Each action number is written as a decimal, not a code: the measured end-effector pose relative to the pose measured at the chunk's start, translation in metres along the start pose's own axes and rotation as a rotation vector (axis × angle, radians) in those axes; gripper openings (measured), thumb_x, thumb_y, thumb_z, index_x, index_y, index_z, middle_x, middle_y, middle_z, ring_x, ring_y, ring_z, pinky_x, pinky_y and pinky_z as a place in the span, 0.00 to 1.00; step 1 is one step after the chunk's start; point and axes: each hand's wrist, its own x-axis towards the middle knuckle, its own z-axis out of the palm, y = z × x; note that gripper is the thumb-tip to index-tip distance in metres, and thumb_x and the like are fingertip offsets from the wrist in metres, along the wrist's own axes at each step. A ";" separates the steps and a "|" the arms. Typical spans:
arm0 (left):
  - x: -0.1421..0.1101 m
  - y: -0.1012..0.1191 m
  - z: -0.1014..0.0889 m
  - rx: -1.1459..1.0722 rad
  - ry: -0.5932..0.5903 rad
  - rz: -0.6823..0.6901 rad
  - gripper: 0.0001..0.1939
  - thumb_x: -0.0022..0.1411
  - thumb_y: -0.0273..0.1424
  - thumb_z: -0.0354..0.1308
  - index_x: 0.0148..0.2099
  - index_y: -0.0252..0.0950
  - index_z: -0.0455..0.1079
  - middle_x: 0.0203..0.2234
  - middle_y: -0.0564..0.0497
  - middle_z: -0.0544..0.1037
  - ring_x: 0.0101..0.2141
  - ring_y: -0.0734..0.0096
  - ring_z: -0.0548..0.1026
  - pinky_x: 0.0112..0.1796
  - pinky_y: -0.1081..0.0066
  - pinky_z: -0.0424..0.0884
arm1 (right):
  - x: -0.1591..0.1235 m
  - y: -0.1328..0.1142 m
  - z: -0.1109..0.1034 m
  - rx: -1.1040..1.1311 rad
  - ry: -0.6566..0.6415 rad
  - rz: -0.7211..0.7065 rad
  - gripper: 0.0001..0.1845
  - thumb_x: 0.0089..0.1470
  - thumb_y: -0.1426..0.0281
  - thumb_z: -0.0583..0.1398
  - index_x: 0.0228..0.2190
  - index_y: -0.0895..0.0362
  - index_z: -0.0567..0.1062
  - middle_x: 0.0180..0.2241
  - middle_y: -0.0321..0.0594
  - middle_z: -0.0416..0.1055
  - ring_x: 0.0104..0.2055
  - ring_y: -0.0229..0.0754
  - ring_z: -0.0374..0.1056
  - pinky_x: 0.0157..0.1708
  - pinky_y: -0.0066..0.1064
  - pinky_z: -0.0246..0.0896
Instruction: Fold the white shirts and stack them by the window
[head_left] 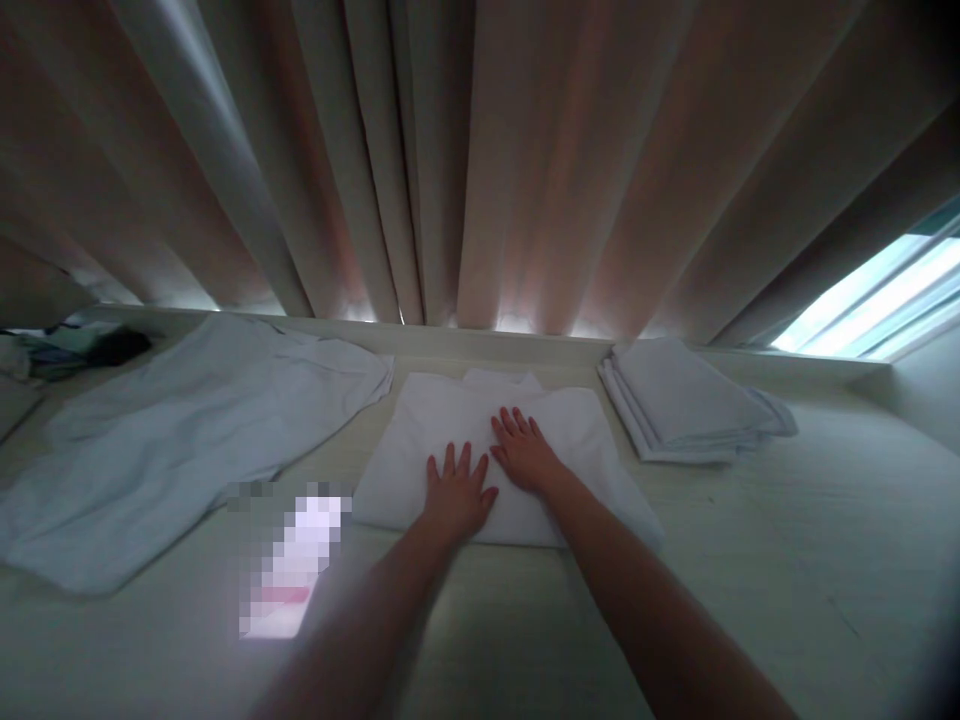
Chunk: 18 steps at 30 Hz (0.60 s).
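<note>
A white garment (420, 420), folded into a wide flat shape, lies on the pale surface in front of me. My left hand (457, 495) rests flat on its lower middle, fingers spread. Slightly farther up and to the right, my right hand (523, 450) also presses on the cloth with its fingers out. Neither hand grips anything. Left of the folded piece a larger white garment (217, 410) is spread out loosely with wrinkles. To the right sits a stack of folded white cloths (679, 400).
Long curtains (540, 180) hang behind the ledge at the back. A bright pixelated screen (296, 560) lies left of my left forearm. Dark cloth items (112, 347) are bunched at the far left. A window (885, 290) shows at the right, above the pale surface (825, 540).
</note>
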 end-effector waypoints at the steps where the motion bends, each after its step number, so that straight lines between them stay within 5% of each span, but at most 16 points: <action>1: -0.002 0.000 0.001 -0.002 0.002 -0.008 0.30 0.60 0.48 0.35 0.62 0.44 0.47 0.61 0.46 0.46 0.60 0.48 0.39 0.53 0.43 0.36 | 0.010 0.001 0.002 0.001 -0.010 0.014 0.32 0.58 0.56 0.40 0.60 0.56 0.44 0.62 0.43 0.32 0.62 0.49 0.25 0.57 0.48 0.27; 6: -0.006 -0.002 0.005 -0.021 0.016 -0.009 0.31 0.60 0.49 0.34 0.62 0.44 0.46 0.62 0.48 0.44 0.60 0.49 0.36 0.53 0.44 0.33 | 0.043 0.003 0.024 0.007 -0.045 0.105 0.32 0.57 0.54 0.40 0.60 0.55 0.44 0.62 0.43 0.31 0.62 0.51 0.26 0.56 0.51 0.25; 11: -0.004 -0.004 0.010 -0.032 0.065 -0.008 0.31 0.60 0.50 0.33 0.62 0.45 0.46 0.62 0.48 0.44 0.60 0.49 0.36 0.54 0.44 0.32 | 0.047 0.003 0.030 0.029 -0.025 0.123 0.32 0.57 0.54 0.39 0.59 0.56 0.45 0.62 0.42 0.31 0.62 0.50 0.26 0.56 0.51 0.24; 14: -0.003 -0.004 0.010 -0.041 0.052 -0.014 0.30 0.60 0.49 0.33 0.62 0.44 0.47 0.61 0.48 0.46 0.60 0.50 0.37 0.54 0.45 0.34 | 0.028 0.003 0.017 0.053 -0.058 0.109 0.32 0.58 0.55 0.38 0.59 0.58 0.46 0.62 0.45 0.33 0.62 0.49 0.27 0.57 0.49 0.28; 18: -0.006 -0.017 0.003 -0.037 0.036 -0.034 0.29 0.61 0.48 0.34 0.61 0.42 0.49 0.61 0.45 0.49 0.60 0.50 0.40 0.54 0.46 0.36 | -0.035 0.003 -0.001 0.044 -0.050 0.010 0.32 0.58 0.55 0.38 0.60 0.57 0.44 0.62 0.44 0.33 0.62 0.48 0.27 0.57 0.46 0.30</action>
